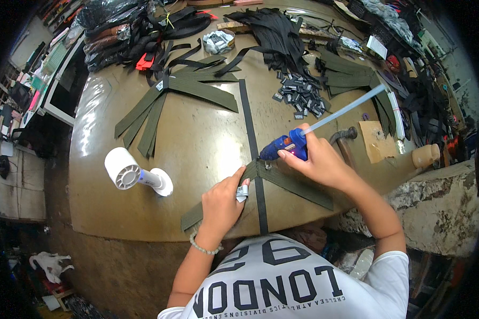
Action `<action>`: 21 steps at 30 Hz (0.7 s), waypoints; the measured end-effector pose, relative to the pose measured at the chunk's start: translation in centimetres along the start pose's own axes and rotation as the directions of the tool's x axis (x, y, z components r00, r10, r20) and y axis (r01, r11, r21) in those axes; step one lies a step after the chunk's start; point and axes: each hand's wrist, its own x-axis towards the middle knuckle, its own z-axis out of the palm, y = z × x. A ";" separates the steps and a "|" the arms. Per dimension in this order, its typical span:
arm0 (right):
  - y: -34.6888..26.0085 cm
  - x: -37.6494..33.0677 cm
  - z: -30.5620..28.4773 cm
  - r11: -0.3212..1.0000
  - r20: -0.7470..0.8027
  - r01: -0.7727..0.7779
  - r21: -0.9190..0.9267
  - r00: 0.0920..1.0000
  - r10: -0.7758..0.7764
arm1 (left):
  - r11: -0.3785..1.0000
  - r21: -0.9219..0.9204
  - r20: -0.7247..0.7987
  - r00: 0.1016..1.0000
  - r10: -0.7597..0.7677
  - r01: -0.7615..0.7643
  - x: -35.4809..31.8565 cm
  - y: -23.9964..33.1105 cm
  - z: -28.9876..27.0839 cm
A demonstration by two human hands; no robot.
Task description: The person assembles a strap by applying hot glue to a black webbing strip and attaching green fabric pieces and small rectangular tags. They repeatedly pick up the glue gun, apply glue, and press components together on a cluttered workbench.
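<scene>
My right hand [322, 162] is closed around a blue hot glue gun [277, 148], from whose back a long, pale glue stick [346, 109] sticks up to the right. The nozzle points left, just above the bend in an olive webbing strap [298, 186]. That strap forms a wide inverted V across a long black strap [247, 114] on the table. My left hand [222, 202] grips the olive strap's left part near the bend, fingertips close to the nozzle. Small white labels [242, 192] show by its fingers; whether they are pinched there I cannot tell.
A white handheld fan [123, 169] stands left on the table [197, 143]. Olive strap bundles [202, 91], small dark tags [302, 94] and black straps [274, 34] lie farther back. Right of the glue gun are a hammer [346, 143] and a cardboard piece [377, 143].
</scene>
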 end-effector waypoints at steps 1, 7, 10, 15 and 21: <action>-0.1 -0.1 0.1 1.000 -0.009 0.010 0.000 1.000 -0.010 | 1.000 -0.014 -0.012 1.000 0.010 -0.010 0.0 0.0 0.0; -0.1 -2.2 0.7 0.999 0.001 0.032 -0.038 0.999 -0.032 | 0.997 0.012 -0.082 0.994 0.078 -0.077 0.0 -0.3 0.5; -0.4 -3.6 0.9 0.997 0.063 -0.042 -0.060 0.997 0.046 | 0.997 0.025 -0.083 0.994 0.072 -0.071 -0.1 -0.3 0.5; -1.0 -5.5 0.6 0.997 0.158 -0.066 -0.039 0.985 0.071 | 0.996 0.008 -0.104 0.991 0.086 -0.086 -0.1 -0.3 0.6; 6.2 -9.4 -3.1 0.907 -0.403 -0.113 0.407 0.868 0.289 | 0.997 0.012 -0.085 0.994 0.074 -0.073 -0.1 0.0 0.4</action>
